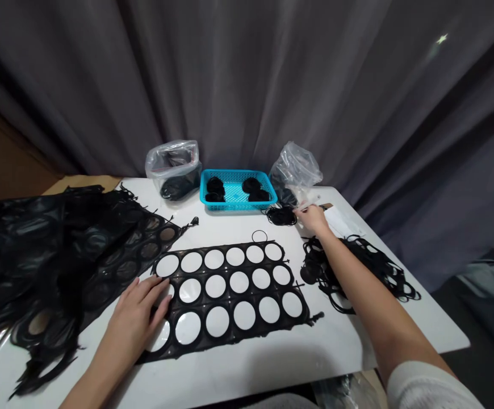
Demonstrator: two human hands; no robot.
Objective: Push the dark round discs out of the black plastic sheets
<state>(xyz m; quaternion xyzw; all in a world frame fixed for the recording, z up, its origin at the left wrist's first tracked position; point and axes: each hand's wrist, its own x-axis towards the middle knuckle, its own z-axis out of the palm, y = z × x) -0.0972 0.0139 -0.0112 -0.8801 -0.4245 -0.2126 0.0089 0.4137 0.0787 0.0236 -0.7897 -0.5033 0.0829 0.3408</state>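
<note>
A black rubber sheet [200,301] with rows of large round holes lies flat on the white table. My left hand [138,309] rests on the sheet's left end, fingers stretched out and thumb apart. Farther off to the right, my right hand [312,218] is closed on a thin, pale stick-like tool [313,202]; its exact kind is unclear. That hand is beside a heap of thin black rubber rings [281,215]. One loose ring [259,231] lies at the sheet's far edge.
A blue basket [238,205] holds bundles of black rings. Clear plastic bags [172,162] [297,165] flank it. Stacked black sheets [59,244] cover the left side. Black scraps [370,264] lie under and beyond my right forearm. A grey curtain [230,74] hangs behind the table.
</note>
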